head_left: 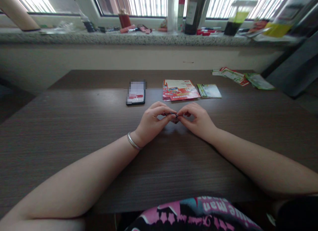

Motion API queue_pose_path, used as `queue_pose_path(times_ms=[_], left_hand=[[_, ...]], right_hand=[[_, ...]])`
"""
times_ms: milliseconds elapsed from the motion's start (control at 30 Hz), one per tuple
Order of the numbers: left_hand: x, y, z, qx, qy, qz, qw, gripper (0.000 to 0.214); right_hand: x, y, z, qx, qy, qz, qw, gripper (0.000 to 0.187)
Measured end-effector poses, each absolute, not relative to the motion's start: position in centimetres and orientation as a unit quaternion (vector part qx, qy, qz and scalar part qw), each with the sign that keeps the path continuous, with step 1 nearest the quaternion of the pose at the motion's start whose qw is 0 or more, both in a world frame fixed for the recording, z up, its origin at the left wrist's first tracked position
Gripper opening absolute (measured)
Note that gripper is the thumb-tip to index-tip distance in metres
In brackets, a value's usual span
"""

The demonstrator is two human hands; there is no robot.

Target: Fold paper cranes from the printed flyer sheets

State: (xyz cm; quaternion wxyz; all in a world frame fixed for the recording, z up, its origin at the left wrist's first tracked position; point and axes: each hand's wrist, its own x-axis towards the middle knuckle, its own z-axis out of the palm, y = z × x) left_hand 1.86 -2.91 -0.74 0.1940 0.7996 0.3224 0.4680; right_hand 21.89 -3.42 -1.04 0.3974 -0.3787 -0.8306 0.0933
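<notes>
Above the middle of the brown table (74,141), both hands meet at a small, dark, folded paper piece (175,120). Thumb and fingers of my left hand (152,121) pinch its left side. On the right side, my right hand (197,120) grips it the same way, fingertips close to those of the left. Most of the piece is hidden by the fingers, so its full shape cannot be made out. Just beyond the hands lies a stack of red and cream printed cards (184,93), with a smaller green and white stack (210,91) to its right.
A phone (135,92) with a blurred screen lies beyond my left hand. Torn printed strips (235,76) and a green packet (259,81) are at the table's far right. Bottles, pens and a red jar (124,20) crowd the stone windowsill (149,39).
</notes>
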Motion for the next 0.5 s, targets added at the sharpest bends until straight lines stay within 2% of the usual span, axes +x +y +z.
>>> queue_pose_path(times_ms=[200, 500], left_hand=[[1.84, -2.83, -0.69, 0.812, 0.315, 0.468, 0.150, 0.005], [2.24, -3.25, -0.60, 0.809, 0.310, 0.477, 0.149, 0.005]], right_hand=[[22.16, -3.49, -0.91, -0.386, -0.831, 0.067, 0.394, 0.013], [21.45, -4.04, -0.67, -0.381, -0.821, 0.075, 0.419, 0.007]])
